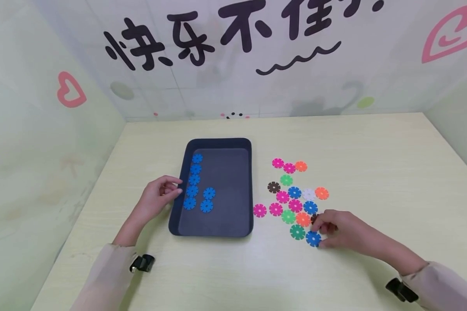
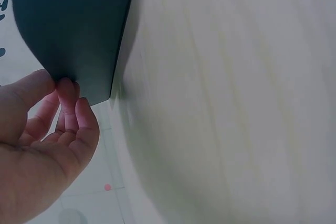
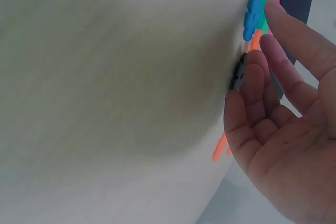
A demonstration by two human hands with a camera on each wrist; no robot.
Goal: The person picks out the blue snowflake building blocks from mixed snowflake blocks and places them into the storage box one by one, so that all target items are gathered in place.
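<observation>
My left hand (image 1: 158, 196) is at the left rim of a dark rectangular tray (image 1: 233, 170), its thumb and fingertips pinching the edge, as the left wrist view (image 2: 52, 135) also has it. Inside the tray lie several blue notched plastic discs (image 1: 194, 179), most lined along its left side. To the right, my right hand (image 1: 346, 231) reaches down at a blue disc (image 1: 313, 238) at the near end of a loose group. Its thumb is at that disc's edge, and a gap separates thumb and index finger. The fingers partly hide a dark brown disc (image 1: 314, 219).
Discs in pink (image 1: 260, 210), orange (image 1: 321, 193), green (image 1: 286, 180), white (image 1: 308, 195) and other colours lie flat on the pale table (image 1: 233, 272) right of the tray. A printed wall (image 1: 225, 86) stands behind, with side panels left and right.
</observation>
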